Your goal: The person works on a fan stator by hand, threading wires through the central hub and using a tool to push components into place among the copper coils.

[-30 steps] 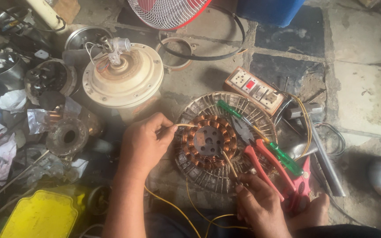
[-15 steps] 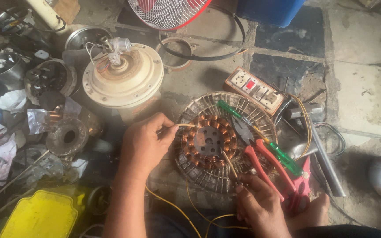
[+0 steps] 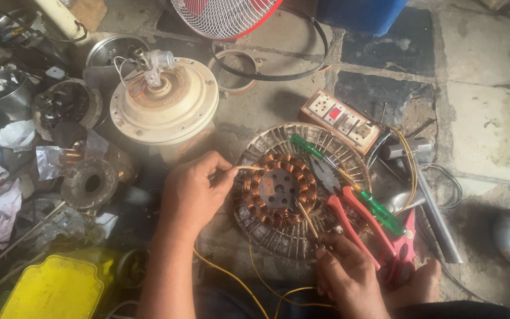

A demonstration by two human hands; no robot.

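My right hand (image 3: 349, 274), nearest me below the fan stator (image 3: 293, 189): fingers pinched on a yellow wire (image 3: 306, 218); wrist cut off by the frame. Red-handled pliers (image 3: 349, 207) lie on the stator's right rim, beside that hand. My left hand (image 3: 193, 192), left of the stator: curled, thumb and forefinger pinching a pale wire end (image 3: 246, 169). Beyond the stator: cream motor housing (image 3: 163, 103), switch board (image 3: 340, 121)
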